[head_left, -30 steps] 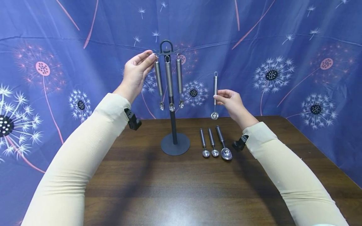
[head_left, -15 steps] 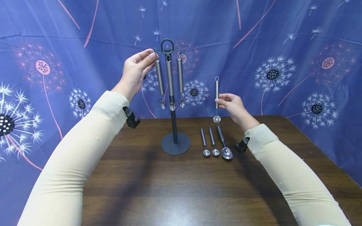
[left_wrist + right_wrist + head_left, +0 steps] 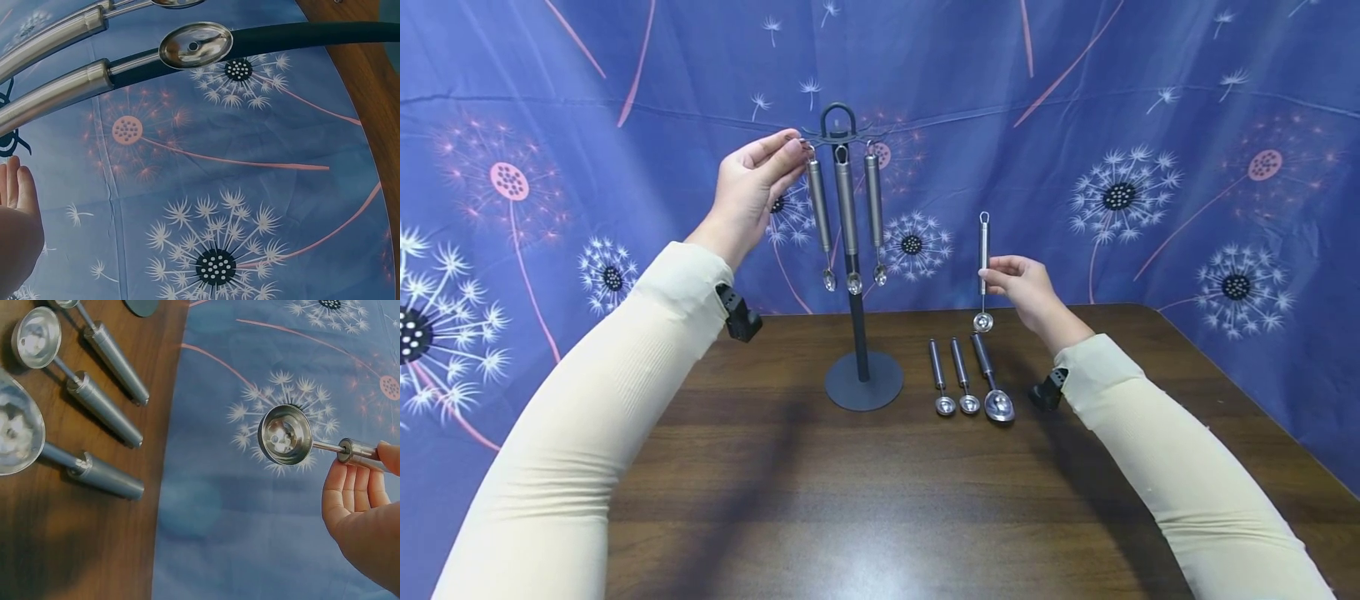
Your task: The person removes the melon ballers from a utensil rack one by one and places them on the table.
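In the head view, my right hand (image 3: 1026, 287) pinches a steel melon baller (image 3: 984, 250) by the lower handle. It hangs upright, loop up and bowl down, above the table's back edge. In the right wrist view, its round bowl (image 3: 285, 434) faces the camera. At the top of a black hanging rack (image 3: 861, 333), my left hand (image 3: 748, 187) pinches a hook end beside the loop of the leftmost hanging utensil (image 3: 819, 204); the fingertips' exact hold is partly hidden. Two more steel-handled utensils, a middle one (image 3: 846, 204) and a right one (image 3: 874, 200), hang from the rack.
Three steel scoops lie side by side on the wooden table (image 3: 880, 500), right of the rack's round base (image 3: 864, 396): a small left one (image 3: 937, 367), a small middle one (image 3: 959, 364) and a larger one (image 3: 998, 406). A blue dandelion-print cloth (image 3: 925, 67) hangs behind.
My right hand has come down and slightly right with the melon baller, closer to the scoops on the table. My left hand stays at the rack's top.
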Action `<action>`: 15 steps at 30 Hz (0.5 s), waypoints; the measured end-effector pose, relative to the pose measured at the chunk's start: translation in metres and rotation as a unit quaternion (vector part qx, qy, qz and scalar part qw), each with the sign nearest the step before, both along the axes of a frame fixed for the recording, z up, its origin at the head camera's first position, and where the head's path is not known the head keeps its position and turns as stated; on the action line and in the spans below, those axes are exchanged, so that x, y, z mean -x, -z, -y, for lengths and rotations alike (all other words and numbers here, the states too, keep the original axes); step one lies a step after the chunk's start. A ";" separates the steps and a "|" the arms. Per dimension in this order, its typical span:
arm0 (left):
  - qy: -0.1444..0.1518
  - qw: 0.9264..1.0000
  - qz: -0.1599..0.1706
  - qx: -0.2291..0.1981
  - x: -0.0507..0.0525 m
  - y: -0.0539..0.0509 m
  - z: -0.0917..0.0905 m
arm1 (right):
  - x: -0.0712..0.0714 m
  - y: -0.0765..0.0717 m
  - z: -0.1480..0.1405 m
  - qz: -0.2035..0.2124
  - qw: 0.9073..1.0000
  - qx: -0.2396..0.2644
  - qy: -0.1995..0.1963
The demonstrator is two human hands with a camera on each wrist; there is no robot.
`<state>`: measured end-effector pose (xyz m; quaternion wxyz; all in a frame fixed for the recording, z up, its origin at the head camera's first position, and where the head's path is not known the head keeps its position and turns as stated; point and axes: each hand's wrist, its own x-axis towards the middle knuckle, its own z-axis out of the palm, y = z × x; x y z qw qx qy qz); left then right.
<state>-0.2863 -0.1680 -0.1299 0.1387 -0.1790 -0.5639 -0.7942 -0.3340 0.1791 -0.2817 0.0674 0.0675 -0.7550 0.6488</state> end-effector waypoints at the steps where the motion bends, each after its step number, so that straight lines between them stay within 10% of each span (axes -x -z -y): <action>1: 0.000 1.000 0.000 -0.003 0.000 0.000 0.000 | 0.000 0.001 -0.001 0.001 1.000 0.003 0.001; 15: -0.016 1.000 -0.010 -0.005 0.001 -0.002 -0.004 | 0.001 0.015 -0.018 0.018 1.000 0.005 0.011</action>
